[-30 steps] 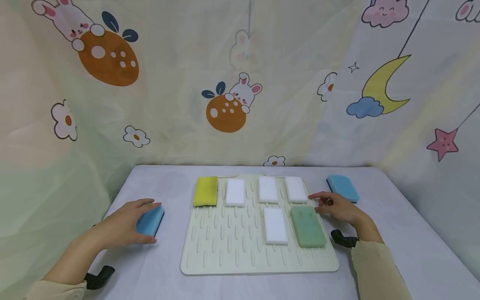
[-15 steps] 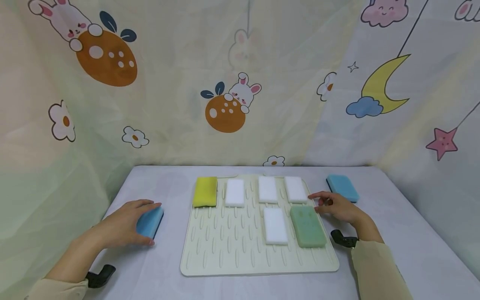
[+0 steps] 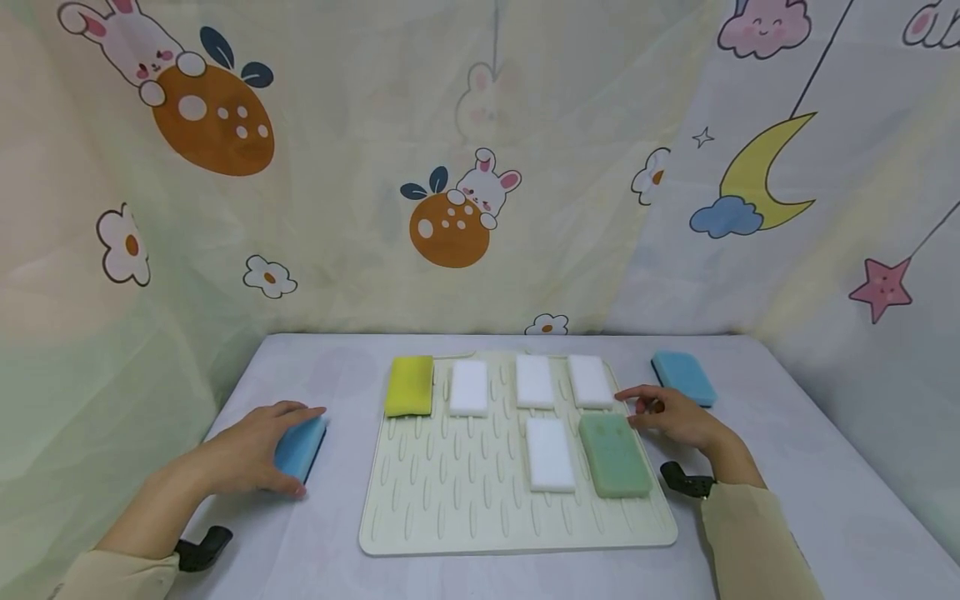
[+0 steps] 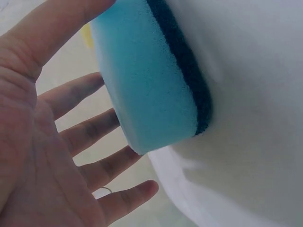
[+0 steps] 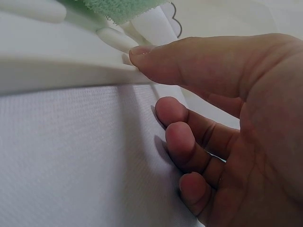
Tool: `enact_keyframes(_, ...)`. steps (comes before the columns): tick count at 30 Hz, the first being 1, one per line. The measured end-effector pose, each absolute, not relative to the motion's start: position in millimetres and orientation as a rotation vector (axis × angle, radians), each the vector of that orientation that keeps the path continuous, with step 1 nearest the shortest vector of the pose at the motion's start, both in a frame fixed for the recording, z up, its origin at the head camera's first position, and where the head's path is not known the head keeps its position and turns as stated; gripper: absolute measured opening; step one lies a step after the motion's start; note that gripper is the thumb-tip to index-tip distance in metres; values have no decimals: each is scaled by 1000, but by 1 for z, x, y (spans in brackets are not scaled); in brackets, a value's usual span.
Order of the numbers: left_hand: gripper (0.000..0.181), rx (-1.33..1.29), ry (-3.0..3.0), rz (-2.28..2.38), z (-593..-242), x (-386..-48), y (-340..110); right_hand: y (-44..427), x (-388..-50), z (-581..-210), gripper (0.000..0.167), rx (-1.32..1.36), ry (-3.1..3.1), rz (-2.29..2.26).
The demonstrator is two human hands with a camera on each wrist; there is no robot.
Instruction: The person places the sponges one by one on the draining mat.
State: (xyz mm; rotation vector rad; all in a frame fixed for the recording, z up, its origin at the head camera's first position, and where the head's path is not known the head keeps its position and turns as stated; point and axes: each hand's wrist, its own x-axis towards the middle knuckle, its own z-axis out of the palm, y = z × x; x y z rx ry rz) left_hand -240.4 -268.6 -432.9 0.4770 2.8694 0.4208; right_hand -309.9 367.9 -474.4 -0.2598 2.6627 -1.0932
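Observation:
My left hand [image 3: 251, 454] is spread around a blue sponge [image 3: 300, 450] on the table, thumb at its near end and fingers at the far end. In the left wrist view, the sponge [image 4: 142, 75] lies with its dark scouring layer toward the white cloth. My right hand [image 3: 675, 417] touches the right rim of a pale ridged mat [image 3: 442, 508] with thumb and index finger; in the right wrist view, the other fingers [image 5: 181, 141] rest loosely curled by the cloth. Beside that hand, a green sponge [image 3: 617, 457] lies on the mat.
The mat also bears a yellow-green sponge [image 3: 409, 386] and several white sponges, one of them [image 3: 550, 454] in the nearer row. Behind my right hand lies another blue sponge [image 3: 684, 377]. A printed curtain [image 3: 337, 167] hangs behind the white-covered table [image 3: 300, 558].
My left thumb has shifted slightly left and nearer along the blue sponge's end. The right hand, the mat and the sponges on it look unmoved; the head view has tilted very slightly.

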Motion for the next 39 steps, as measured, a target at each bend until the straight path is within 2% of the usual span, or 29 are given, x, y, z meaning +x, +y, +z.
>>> enact_keyframes(14, 105, 554, 2938, 387, -426, -238, -263, 366, -309, -475, 49, -245, 2669, -1084)
enact_keyframes(28, 98, 449, 2952, 342, -419, -235, -246, 365, -308, -472, 48, -258, 2663, -1089)
enact_keyframes(39, 96, 477, 2977, 334, -420, -234, -237, 365, -308, -470, 47, -274, 2664, -1078)
